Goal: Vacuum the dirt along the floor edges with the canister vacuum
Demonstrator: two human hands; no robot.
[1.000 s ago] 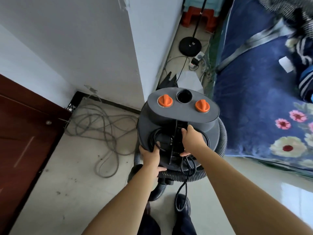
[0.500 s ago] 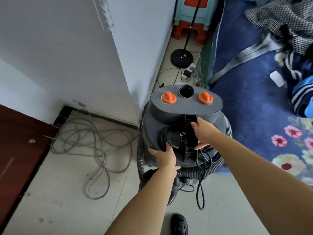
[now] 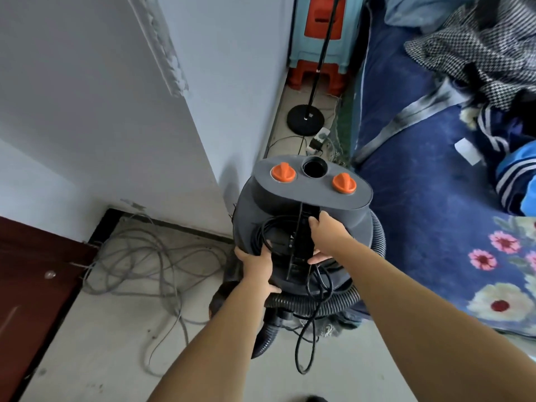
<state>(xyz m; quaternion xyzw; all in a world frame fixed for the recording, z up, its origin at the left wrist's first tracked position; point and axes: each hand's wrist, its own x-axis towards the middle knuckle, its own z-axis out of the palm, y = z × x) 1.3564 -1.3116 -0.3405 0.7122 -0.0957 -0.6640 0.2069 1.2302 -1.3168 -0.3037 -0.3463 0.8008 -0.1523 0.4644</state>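
The grey canister vacuum (image 3: pixel 307 198) stands on the floor in the middle of the view, with two orange knobs and a round port on its top. Its ribbed grey hose (image 3: pixel 327 303) is coiled around the body. A black power cord (image 3: pixel 307 338) is looped on the rear and hangs down to the floor. My left hand (image 3: pixel 258 266) grips the lower left rim of the vacuum's head. My right hand (image 3: pixel 324 236) is closed on the black vertical handle at the back of the vacuum.
A white wall corner (image 3: pixel 203 126) juts out just left of the vacuum. Tangled grey cables (image 3: pixel 139 265) lie on the dusty floor by a dark red door (image 3: pixel 32 274). A bed with a blue floral cover (image 3: pixel 441 198) fills the right. Beyond are a lamp base (image 3: pixel 306 118) and stacked stools (image 3: pixel 322 39).
The vacuum and both hands have shifted forward toward the gap between wall and bed. More of the black cord hangs loose to the floor. My shoe has almost left the bottom of the view.
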